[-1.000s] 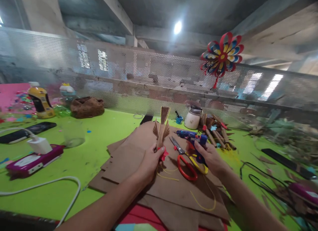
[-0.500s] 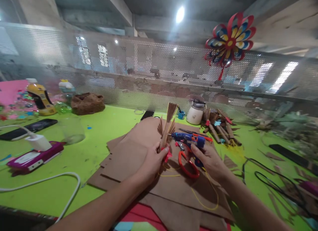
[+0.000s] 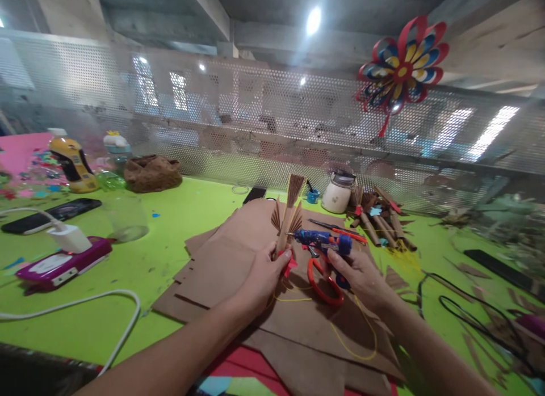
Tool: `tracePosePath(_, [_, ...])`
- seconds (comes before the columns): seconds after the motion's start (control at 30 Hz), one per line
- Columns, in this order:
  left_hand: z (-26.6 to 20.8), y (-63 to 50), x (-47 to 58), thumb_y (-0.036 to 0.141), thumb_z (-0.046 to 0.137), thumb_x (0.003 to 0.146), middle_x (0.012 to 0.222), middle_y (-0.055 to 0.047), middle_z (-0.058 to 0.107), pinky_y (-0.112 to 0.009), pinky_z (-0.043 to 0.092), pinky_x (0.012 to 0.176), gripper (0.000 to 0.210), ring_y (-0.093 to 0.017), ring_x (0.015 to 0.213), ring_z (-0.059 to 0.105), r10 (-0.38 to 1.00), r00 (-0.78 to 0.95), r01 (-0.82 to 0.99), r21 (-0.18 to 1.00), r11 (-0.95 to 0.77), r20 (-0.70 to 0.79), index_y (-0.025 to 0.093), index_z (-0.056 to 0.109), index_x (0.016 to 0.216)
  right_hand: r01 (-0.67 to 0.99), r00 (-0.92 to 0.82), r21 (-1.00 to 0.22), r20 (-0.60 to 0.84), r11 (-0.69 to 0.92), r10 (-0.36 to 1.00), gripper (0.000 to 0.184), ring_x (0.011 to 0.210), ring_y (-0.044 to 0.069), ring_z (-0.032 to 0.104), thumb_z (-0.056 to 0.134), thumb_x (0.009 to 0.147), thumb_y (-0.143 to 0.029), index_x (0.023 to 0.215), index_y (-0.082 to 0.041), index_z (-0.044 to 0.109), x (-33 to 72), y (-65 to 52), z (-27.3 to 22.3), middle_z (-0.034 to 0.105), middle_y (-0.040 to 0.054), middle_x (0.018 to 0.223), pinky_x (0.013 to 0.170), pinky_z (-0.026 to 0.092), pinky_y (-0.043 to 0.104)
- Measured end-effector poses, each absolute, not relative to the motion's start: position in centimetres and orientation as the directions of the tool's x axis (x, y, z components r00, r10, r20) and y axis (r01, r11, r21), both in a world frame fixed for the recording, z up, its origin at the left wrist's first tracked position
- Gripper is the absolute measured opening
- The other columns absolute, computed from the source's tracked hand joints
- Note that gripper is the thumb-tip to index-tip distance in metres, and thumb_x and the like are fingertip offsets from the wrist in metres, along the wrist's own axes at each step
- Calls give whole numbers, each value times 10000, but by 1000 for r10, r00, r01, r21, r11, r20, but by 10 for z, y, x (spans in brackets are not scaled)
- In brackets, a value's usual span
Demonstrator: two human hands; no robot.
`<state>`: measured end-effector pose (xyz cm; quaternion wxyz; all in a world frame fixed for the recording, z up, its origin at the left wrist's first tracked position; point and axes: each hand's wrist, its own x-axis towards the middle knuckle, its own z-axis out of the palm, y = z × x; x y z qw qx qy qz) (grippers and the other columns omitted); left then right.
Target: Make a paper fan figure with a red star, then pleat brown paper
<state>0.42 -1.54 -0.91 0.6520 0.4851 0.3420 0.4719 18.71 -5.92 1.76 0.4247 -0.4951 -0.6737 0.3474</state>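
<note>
My left hand (image 3: pixel 266 274) grips the lower end of a brown paper figure (image 3: pixel 283 237), a rolled tube with pleated fans at its top and sides and a red piece near my thumb. In my right hand (image 3: pixel 357 271) is a blue hot glue gun (image 3: pixel 321 240), its nozzle pointing left at the tube. Whether the tip touches the paper is hard to tell. Red-handled scissors (image 3: pixel 326 282) show just below the glue gun, beside my right fingers. Yellow string (image 3: pixel 353 350) loops over the brown cardboard sheets (image 3: pixel 221 265) underneath.
Behind stand a white jar (image 3: pixel 338 193), a small blue pot (image 3: pixel 313 197) and several paper rolls (image 3: pixel 385 223). Black cable (image 3: pixel 464 305) curls at right. On the left are a purple power strip (image 3: pixel 63 264), a clear cup (image 3: pixel 125 220), a phone (image 3: pixel 53 215) and a yellow bottle (image 3: pixel 74 163).
The whole view has shifted slightly, so things sit a little further right. Both hands keep their grip, and the glue gun stays near the paper tube.
</note>
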Motion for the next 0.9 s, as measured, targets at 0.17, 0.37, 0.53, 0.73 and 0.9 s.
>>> tracePosePath(0.17, [-9, -16, 3, 353, 631, 736, 610, 24, 539, -183, 352, 412, 294, -73, 437, 461, 953, 303, -219, 973, 69, 1, 142, 559, 928, 363, -168, -893, 217, 265, 962, 445, 570, 117, 485, 399, 891, -481, 647, -144, 558, 187, -59, 15, 558, 28, 608, 531, 367, 231])
tracePosePath(0.37, [-11, -16, 3, 366, 603, 758, 644, 13, 554, -186, 372, 414, 303, -76, 442, 474, 948, 318, -218, 973, 81, -7, 147, 543, 959, 403, -105, -880, 228, 251, 968, 434, 559, 124, 479, 422, 869, -511, 654, -150, 528, 188, -58, 12, 544, 26, 598, 523, 363, 240])
tracePosePath(0.53, [-9, -16, 3, 351, 618, 746, 678, 1, 573, -186, 390, 445, 283, -76, 478, 490, 949, 315, -237, 968, 82, -3, 146, 552, 929, 413, -114, -872, 237, 263, 965, 437, 564, 129, 495, 414, 878, -498, 643, -148, 533, 190, -56, 9, 565, 34, 598, 537, 369, 243])
tracePosePath(0.73, [-7, -17, 4, 325, 642, 723, 626, 23, 552, -193, 390, 482, 261, -68, 464, 467, 950, 311, -242, 967, 81, -1, 147, 567, 898, 449, -103, -850, 258, 276, 961, 419, 558, 133, 496, 431, 870, -486, 655, -148, 551, 188, -57, 11, 561, 28, 590, 532, 368, 241])
tracePosePath(0.9, [-10, -16, 4, 323, 643, 722, 651, 13, 558, -188, 359, 473, 260, -68, 482, 470, 956, 292, -241, 969, 49, 24, 138, 572, 891, 516, -109, -804, 280, 295, 954, 411, 555, 139, 484, 446, 862, -473, 630, -155, 565, 188, -59, 11, 558, 25, 589, 525, 360, 246])
